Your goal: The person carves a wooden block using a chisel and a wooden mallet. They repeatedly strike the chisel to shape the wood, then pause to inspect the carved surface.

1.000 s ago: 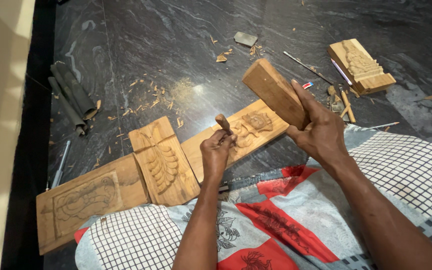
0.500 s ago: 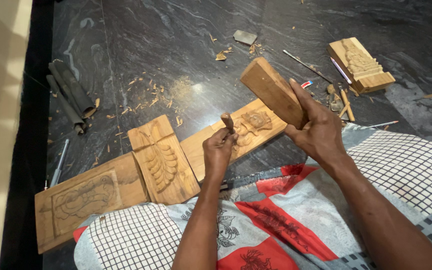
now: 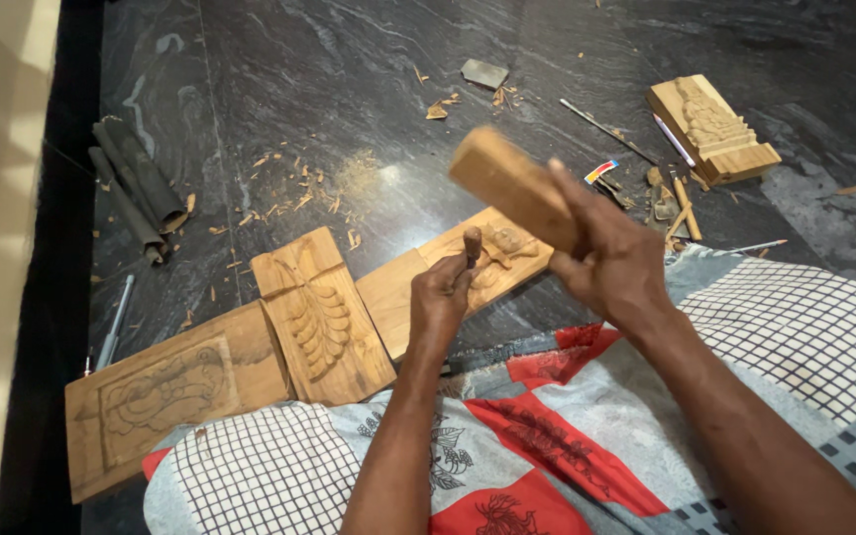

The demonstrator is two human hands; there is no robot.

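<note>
Left hand [image 3: 440,297] is fisted tight around a chisel [image 3: 472,243], only the wooden butt showing above the fingers; blade end hidden behind the hand, so I can't tell exactly where the tip sits, but it's over the carved panel [image 3: 448,277] lying on the dark stone floor [image 3: 349,79], centre of scene. Right hand [image 3: 611,263] is wrapped fully closed on the near end of a wooden mallet block [image 3: 507,183], thumb along the top, block raised just right of and above the chisel butt, slightly blurred. Handling read: block looks like solid hardwood, stiff, fairly heavy, dry and not slippery; best gripped at the near end as it is, leaving the far face free. Chisel is slim and rigid, likely sharp at the hidden end, so hold on the shank well below the butt. Panel is rigid, but the relief detail looks chip-prone. Left of it, a leaf-carved panel [image 3: 321,317] overlaps a longer outlined board [image 3: 160,396]. Far right: a small carved block [image 3: 715,129] with loose tools [image 3: 671,198]. Far left: a dark tool roll [image 3: 136,188]. Wood chips [image 3: 289,193] scattered about. Checked cloth [image 3: 795,327] nearest.
</note>
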